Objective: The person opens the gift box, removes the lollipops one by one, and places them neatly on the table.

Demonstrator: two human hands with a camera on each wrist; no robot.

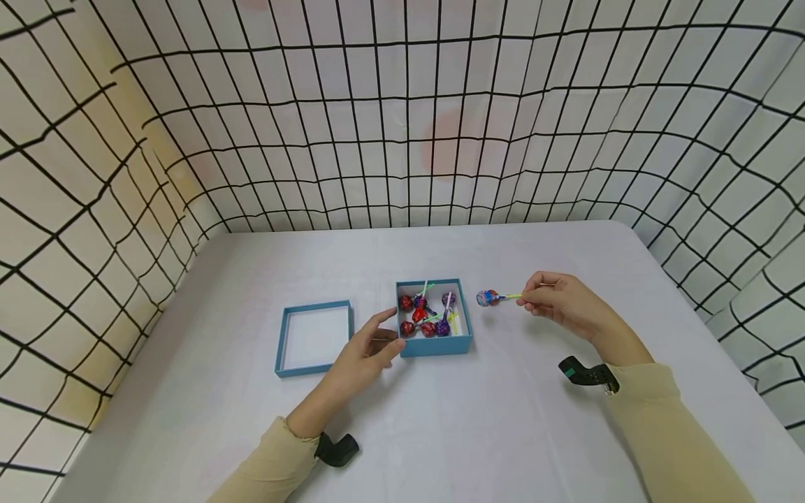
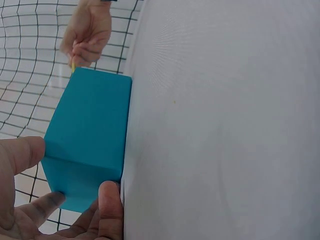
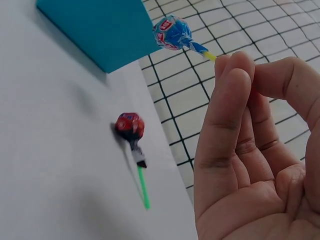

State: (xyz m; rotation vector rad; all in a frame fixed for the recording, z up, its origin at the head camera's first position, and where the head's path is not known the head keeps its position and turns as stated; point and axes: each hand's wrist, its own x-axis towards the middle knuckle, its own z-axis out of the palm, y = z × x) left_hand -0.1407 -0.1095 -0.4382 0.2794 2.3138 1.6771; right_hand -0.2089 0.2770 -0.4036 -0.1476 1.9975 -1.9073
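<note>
My right hand [image 1: 556,304] pinches the yellow stick of a blue-wrapped lollipop [image 3: 172,34] between thumb and fingertips, to the right of the blue box [image 1: 435,347]. Inside that box lie several red and purple lollipops [image 1: 443,327]. Against the box's left side, my left hand [image 1: 361,356] has its fingers spread, the fingertips right at the wall in the left wrist view. A red-wrapped lollipop [image 3: 130,126] with a green stick lies on the table below the held one.
Left of the box is its blue-rimmed lid [image 1: 314,340], lying with its white inside up. A white cloth covers the table [image 1: 478,419]. Black-gridded white curtains [image 1: 402,140] enclose the back and sides.
</note>
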